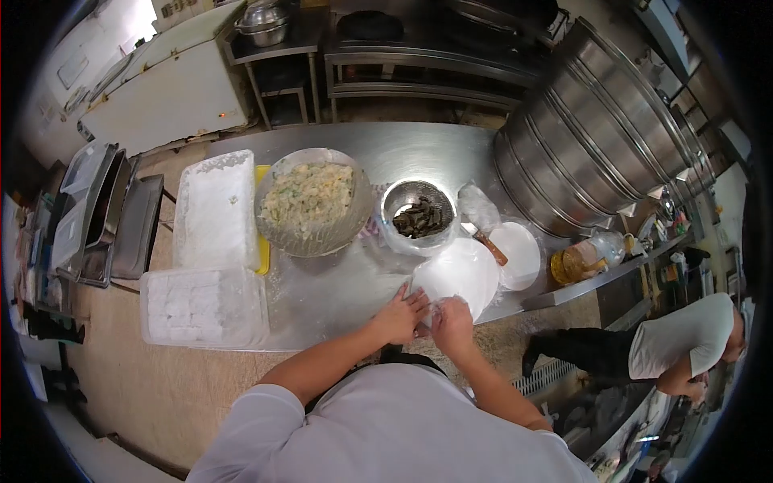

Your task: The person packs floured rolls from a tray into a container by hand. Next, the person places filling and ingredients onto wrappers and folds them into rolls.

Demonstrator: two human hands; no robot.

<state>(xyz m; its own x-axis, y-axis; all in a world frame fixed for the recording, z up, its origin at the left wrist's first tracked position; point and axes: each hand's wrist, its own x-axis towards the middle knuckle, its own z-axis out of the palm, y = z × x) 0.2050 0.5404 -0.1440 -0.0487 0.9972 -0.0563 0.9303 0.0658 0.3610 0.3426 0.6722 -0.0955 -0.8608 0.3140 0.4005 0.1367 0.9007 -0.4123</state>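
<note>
At the near edge of the steel table, my left hand (401,315) has its fingers apart beside a white round sheet or plate (457,278). My right hand (452,322) is closed on thin clear plastic (437,304) at that round's near edge. A second white round (515,256) lies to the right, and a wooden-handled blade (488,245) rests between the two. Beyond them a metal strainer (441,196) with dark pieces (420,217) sits in a plastic-lined bowl. A crumpled plastic bag (478,207) is beside it.
A large bowl (283,235) of pale mixture, a floury white tray (216,211) and a clear container (204,307) of white blocks stand left. Tall stacked steamers (592,129) and an oil bottle (586,256) are right. Another person (672,338) is at far right.
</note>
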